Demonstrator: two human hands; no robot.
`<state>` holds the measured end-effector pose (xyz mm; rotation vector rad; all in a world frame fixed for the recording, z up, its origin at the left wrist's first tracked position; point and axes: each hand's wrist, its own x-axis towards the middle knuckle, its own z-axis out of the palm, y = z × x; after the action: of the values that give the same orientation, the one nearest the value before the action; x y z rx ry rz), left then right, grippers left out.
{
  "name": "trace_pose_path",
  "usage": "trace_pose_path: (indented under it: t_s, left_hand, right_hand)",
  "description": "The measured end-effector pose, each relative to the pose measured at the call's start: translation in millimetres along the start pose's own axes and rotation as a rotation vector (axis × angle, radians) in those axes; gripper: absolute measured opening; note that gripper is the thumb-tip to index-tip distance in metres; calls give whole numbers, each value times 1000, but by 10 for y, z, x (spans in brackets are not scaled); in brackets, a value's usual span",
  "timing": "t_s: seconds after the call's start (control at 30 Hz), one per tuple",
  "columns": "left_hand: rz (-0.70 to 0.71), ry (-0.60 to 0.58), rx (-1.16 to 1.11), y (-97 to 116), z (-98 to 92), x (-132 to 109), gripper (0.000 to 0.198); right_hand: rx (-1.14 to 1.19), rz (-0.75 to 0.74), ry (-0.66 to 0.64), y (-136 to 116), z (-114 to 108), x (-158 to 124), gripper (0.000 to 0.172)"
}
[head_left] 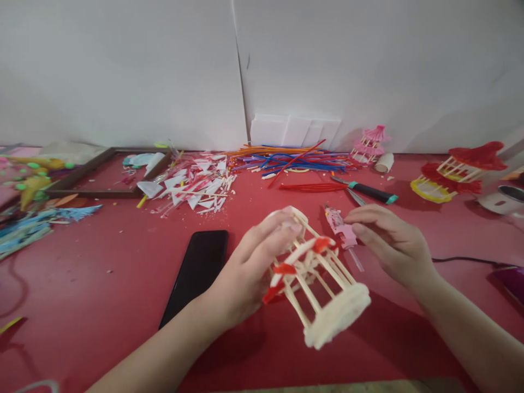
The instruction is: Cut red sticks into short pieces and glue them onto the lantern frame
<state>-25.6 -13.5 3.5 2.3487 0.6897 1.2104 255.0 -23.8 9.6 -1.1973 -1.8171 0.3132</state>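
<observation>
stick tower (pixel 302 251) in left hand (pixel 245 267), slanting to front edge of desk (pixel 114 305)!
right hand (pixel 397 245) at pink tool (pixel 347 237), right of tower; can't tell if pinched

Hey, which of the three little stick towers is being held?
The pale tower with red patches, gripped by the left hand. The pink tower and the red-and-yellow tower sit farther back, touched by neither hand.

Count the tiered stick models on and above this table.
3: the cream-and-red model in the left hand, the pink model at the back, and the red-and-yellow model at far right. Others may be hidden.
</observation>
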Motion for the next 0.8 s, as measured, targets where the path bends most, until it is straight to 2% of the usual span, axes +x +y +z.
trace_pose_path:
  t_s: [0.13, 0.23, 0.4, 0.8]
  left_hand:
    - [130, -171, 127, 69, 2, -1, 70]
    - [158, -227, 200, 77, 7, -10, 63]
    - [150, -278, 198, 72, 10, -29, 56]
    - [137, -293, 219, 90, -7, -32, 55]
  right_hand:
    - [381, -21, -124, -268, 47, -8, 19]
    - [536, -59, -215, -402, 97, -6, 21]
    - [588, -64, -203, -427, 178, -31, 15]
    - [527, -56, -135, -431, 224, -80, 12]
